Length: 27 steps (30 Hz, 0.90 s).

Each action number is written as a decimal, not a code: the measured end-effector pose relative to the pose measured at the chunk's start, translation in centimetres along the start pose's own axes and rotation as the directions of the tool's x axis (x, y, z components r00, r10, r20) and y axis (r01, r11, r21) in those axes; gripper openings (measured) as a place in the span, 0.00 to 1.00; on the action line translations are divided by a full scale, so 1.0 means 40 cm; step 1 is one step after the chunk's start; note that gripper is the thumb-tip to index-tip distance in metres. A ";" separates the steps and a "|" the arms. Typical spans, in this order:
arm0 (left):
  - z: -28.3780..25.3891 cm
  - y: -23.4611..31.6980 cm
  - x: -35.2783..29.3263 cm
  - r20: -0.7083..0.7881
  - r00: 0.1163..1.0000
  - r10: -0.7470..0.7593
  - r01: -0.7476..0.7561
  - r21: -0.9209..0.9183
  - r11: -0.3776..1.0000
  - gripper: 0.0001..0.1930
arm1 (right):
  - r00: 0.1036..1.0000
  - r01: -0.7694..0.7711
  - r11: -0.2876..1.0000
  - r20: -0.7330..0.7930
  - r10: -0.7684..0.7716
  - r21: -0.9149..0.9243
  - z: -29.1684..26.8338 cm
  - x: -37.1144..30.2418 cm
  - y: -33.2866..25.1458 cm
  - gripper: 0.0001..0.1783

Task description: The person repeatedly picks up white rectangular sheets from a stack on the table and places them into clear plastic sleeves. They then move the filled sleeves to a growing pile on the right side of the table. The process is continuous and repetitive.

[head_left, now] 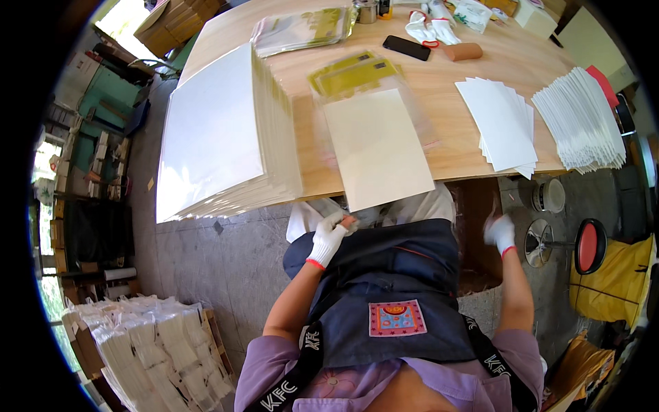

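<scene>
My left hand [331, 237], in a white glove with bare fingertips, is by the table's front edge, below the near corner of a cream board [379, 150]. Its fingers are curled together; what they hold, if anything, cannot be made out. The board overhangs the edge and lies over clear plastic bags with a yellow-green printed band [358, 77]. Off to the right, below the table edge, my gloved right hand [500, 232] is smeared by motion near an open cardboard box [478, 237]. A tall stack of plastic-wrapped white boards [216, 130] stands left of the cream board.
Loose white sheets [500, 123] and a fanned stack [580, 120] lie on the table's right. Farther back are more plastic bags [302, 31], a black phone [407, 48] and a brown roll [463, 51]. A stool [589, 247] stands right; bundled stacks [154, 350] stand lower left.
</scene>
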<state>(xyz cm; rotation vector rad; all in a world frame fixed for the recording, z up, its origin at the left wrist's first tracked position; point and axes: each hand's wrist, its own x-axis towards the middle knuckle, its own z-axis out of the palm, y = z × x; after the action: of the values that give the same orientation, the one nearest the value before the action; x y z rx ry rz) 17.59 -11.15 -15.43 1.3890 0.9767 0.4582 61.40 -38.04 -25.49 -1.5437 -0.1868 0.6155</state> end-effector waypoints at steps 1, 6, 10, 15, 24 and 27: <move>-0.007 0.009 -0.010 -0.032 0.998 0.050 -0.047 0.091 0.995 0.09 | 0.992 0.056 0.940 0.125 -0.014 -0.337 -0.007 -0.030 0.000 0.11; 0.005 -0.007 0.026 0.002 0.592 0.806 -0.497 0.788 0.363 0.14 | 0.907 0.387 -0.046 0.371 0.197 -0.921 0.196 -0.216 -0.148 0.13; 0.020 -0.002 0.060 0.141 0.575 0.806 -0.577 0.768 0.277 0.12 | 0.451 0.855 0.029 0.714 -0.536 -0.518 0.465 -0.239 -0.293 0.18; 0.022 -0.003 0.060 -0.120 0.727 0.676 -0.496 0.589 0.638 0.05 | 0.693 0.710 0.426 0.664 -0.281 -0.561 0.540 -0.182 -0.225 0.12; 0.029 0.122 0.004 -0.243 0.969 0.044 -0.154 -0.454 0.877 0.16 | 0.908 0.130 0.912 0.417 0.048 -0.389 0.534 -0.192 -0.127 0.11; -0.026 0.254 -0.065 -0.234 0.941 0.244 -0.243 0.036 0.969 0.17 | 0.736 -0.288 0.955 0.620 0.271 -0.075 0.570 -0.248 -0.147 0.08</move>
<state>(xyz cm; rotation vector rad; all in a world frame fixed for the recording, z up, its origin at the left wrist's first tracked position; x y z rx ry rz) 18.03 -10.71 -4.92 1.4916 1.0008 0.8227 43.50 -22.40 -16.13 -1.2974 -0.4530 1.3706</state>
